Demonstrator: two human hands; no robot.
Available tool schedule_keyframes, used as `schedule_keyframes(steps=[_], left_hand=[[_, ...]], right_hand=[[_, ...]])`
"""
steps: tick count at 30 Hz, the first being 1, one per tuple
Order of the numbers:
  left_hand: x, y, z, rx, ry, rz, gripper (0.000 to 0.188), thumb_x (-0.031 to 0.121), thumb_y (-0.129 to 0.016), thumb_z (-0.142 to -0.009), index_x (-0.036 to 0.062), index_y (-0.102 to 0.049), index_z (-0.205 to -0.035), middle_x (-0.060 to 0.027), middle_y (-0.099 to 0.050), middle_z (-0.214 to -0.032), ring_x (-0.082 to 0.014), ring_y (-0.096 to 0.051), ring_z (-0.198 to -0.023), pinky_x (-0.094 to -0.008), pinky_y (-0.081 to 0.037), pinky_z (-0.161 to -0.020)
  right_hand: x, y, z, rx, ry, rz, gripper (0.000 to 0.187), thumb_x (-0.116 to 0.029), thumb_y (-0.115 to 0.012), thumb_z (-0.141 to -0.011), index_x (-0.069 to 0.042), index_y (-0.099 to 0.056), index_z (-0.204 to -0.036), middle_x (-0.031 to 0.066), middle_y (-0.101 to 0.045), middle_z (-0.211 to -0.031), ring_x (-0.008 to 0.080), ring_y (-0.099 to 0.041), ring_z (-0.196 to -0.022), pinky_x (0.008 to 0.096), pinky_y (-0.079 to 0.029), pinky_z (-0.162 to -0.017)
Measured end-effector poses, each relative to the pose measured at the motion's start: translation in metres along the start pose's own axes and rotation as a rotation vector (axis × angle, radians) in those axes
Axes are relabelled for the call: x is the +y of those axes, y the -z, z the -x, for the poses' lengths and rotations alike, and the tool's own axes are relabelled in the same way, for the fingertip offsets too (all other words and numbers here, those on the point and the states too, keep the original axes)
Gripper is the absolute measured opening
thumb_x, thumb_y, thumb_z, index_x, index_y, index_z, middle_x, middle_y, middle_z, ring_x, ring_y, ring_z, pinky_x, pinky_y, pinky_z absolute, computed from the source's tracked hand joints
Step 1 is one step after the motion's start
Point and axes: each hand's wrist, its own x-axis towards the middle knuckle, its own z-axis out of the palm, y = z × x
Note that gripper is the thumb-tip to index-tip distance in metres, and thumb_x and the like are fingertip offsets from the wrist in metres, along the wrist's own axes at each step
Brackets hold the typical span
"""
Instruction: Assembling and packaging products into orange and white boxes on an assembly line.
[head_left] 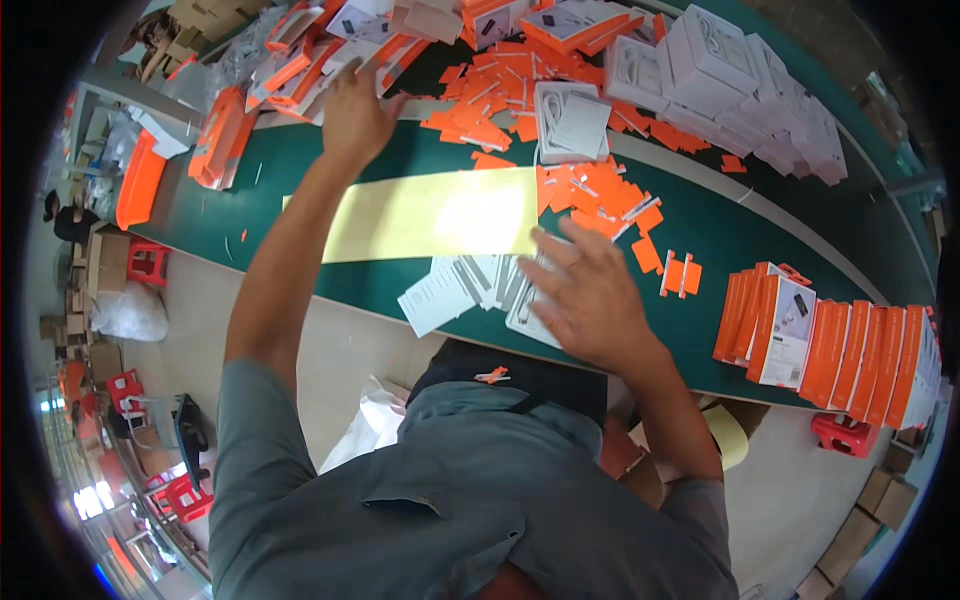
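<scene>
My left hand (358,118) reaches to the far left, over a heap of orange and white printed boxes (290,75). Its thumb stands apart from the fingers and I see nothing held; whether the fingertips touch a box I cannot tell. My right hand (590,295), fingers spread and slightly blurred, hovers over a white tray (522,312) with a cable, partly hidden by the hand. Between the hands a pale yellow strip (430,215) lies across the green tabletop. White printed leaflets (440,295) are fanned out at its near side, by the table's front edge.
Loose orange cards (490,95) are strewn beyond the strip. An open white box (572,122) with a leaflet stands among them. White boxes (710,60) are stacked at the far right. A row of orange boxes (840,350) stands at the right edge. An orange open carton (220,140) lies left.
</scene>
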Motion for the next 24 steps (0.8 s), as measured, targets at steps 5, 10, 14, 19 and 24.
schedule_keyframes(steps=[5,10,14,19,24], left_hand=[[-0.076,-0.025,-0.033,-0.182,0.07,-0.344,0.055,0.022,-0.077,-0.098,0.0103,-0.061,-0.148,-0.0219,-0.064,-0.146,-0.0459,-0.063,-0.134,-0.0568,-0.059,-0.104],[-0.086,0.018,-0.039,-0.238,0.078,-0.402,0.049,0.011,-0.066,-0.099,0.0137,-0.064,-0.147,-0.0176,-0.072,-0.134,-0.0415,-0.074,-0.114,-0.0562,-0.062,-0.094],[-0.074,0.105,-0.023,0.057,-0.209,-0.314,0.041,0.003,-0.064,-0.096,0.0142,-0.073,-0.134,-0.0115,-0.075,-0.127,-0.0369,-0.074,-0.114,-0.0526,-0.059,-0.097],[0.007,0.197,0.014,-0.121,-0.488,-0.339,0.039,0.0,-0.067,-0.09,0.0118,-0.076,-0.127,-0.0075,-0.074,-0.121,-0.0317,-0.068,-0.121,-0.0504,-0.051,-0.11],[0.085,0.173,0.047,-0.455,-0.862,-0.131,0.043,0.005,-0.073,-0.085,0.0094,-0.074,-0.128,-0.0121,-0.069,-0.138,-0.0325,-0.062,-0.135,-0.0516,-0.045,-0.123]], right_hand=[[-0.006,-0.006,0.004,-0.197,-0.016,-0.035,0.049,-0.036,-0.081,-0.096,-0.011,-0.074,-0.138,0.0141,-0.064,-0.15,0.0413,-0.052,-0.147,0.0566,-0.043,-0.119],[-0.009,0.002,0.012,-0.216,-0.188,0.113,0.065,-0.046,-0.086,-0.091,-0.012,-0.072,-0.144,0.017,-0.063,-0.15,0.0417,-0.052,-0.147,0.0575,-0.043,-0.12],[-0.003,0.026,0.018,-0.244,-0.163,-0.024,0.082,-0.054,-0.091,-0.083,-0.013,-0.068,-0.15,0.018,-0.06,-0.155,0.0419,-0.051,-0.147,0.0574,-0.042,-0.122],[-0.007,0.047,0.028,-0.396,-0.185,0.001,0.095,-0.058,-0.094,-0.077,-0.014,-0.063,-0.155,0.0185,-0.055,-0.159,0.0417,-0.048,-0.149,0.0564,-0.04,-0.124],[-0.012,0.035,0.033,-0.378,-0.179,0.071,0.095,-0.054,-0.094,-0.078,-0.015,-0.061,-0.158,0.0184,-0.052,-0.16,0.0411,-0.046,-0.151,0.0557,-0.04,-0.125]])
